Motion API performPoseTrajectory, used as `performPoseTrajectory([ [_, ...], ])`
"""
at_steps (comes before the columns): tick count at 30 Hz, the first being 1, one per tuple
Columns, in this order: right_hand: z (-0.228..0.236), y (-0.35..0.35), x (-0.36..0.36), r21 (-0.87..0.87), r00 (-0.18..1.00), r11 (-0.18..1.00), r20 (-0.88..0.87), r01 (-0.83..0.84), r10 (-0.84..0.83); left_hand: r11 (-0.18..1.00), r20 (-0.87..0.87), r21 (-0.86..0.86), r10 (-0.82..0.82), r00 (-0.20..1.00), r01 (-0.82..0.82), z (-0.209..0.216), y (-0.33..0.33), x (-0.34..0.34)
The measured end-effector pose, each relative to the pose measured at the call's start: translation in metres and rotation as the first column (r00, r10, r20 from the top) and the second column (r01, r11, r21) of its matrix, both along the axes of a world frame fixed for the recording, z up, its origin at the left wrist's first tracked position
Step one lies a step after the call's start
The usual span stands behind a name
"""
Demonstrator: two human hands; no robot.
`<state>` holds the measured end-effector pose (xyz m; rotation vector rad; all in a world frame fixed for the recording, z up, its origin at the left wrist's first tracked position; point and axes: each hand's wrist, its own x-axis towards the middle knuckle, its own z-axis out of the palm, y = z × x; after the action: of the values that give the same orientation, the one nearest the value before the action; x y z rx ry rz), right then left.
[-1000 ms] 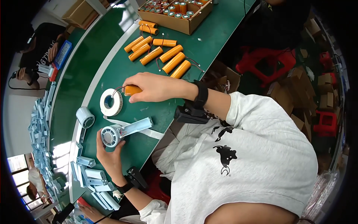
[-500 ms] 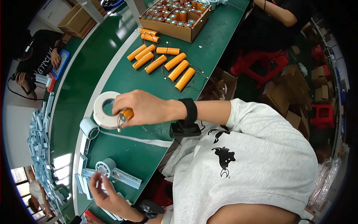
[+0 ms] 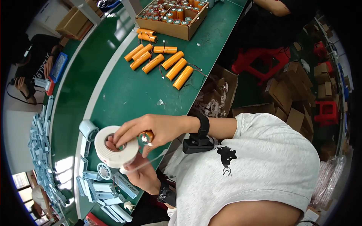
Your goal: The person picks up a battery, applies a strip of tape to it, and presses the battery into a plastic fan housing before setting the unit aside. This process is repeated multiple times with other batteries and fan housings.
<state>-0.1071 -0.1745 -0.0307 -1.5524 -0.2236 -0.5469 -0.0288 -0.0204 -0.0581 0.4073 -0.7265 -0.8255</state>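
Holding a fat white roll of foam tape [image 3: 113,147] up above the green workbench [image 3: 124,90], I've got my left hand [image 3: 141,175] under it, fingers poking up through the core so the roll hangs on them, though I can't tell exactly how they curl behind it. My right hand [image 3: 151,130] comes across on top, index and middle fingers laid over the rim of the roll, thumb and the other fingers pinching a small orange cylindrical battery cell [image 3: 145,136] just beside it. A thin strip of tape [image 3: 151,160] trails off the roll toward my shirt. By my judgement the roll is light and a bit squashy, with a stiff core, so the core and rim are the places to hold; the loose strip is sticky and floppy and will likely cling to itself if it folds. The cell looks hard, smooth and slippery round its sleeve, best gripped across its body, clear of the metal end. Up the bench lie more orange cells with thin wires [image 3: 166,62] and a cardboard box of cells [image 3: 171,19]; pale blue plastic housings [image 3: 98,184] sit just below the roll.
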Motion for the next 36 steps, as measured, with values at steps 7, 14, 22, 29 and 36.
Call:
performPoseTrajectory([
  [7, -0.006, -0.019, -0.002, -0.087, 0.995, 0.996, 0.095, 0.019, -0.010, 0.855, 0.708, 0.321, 0.068, 0.703, -0.407, 0.017, -0.018, 0.005],
  [14, 0.016, -0.020, -0.043, 0.450, 0.946, 0.833, -0.175, 0.322, -0.271, 0.723, 0.896, 0.086, 0.244, 0.370, -0.685, 0.029, -0.050, 0.009],
  [22, 0.008, -0.011, -0.039, 0.354, 0.950, 0.935, -0.300, 0.028, 0.085, 0.463, 0.979, -0.202, 0.074, -0.190, -0.863, 0.031, -0.051, 0.035],
  [29, -0.006, -0.034, -0.059, 0.128, 0.857, 0.992, -0.510, -0.007, 0.072, 0.370, 0.978, -0.149, 0.190, -0.082, -0.917, 0.036, -0.035, 0.054],
  [36, -0.001, -0.066, -0.047, -0.006, 0.858, 0.969, -0.463, 0.247, -0.221, 0.387, 0.986, -0.069, -0.112, -0.121, -0.920, 0.025, 0.000, 0.055],
])
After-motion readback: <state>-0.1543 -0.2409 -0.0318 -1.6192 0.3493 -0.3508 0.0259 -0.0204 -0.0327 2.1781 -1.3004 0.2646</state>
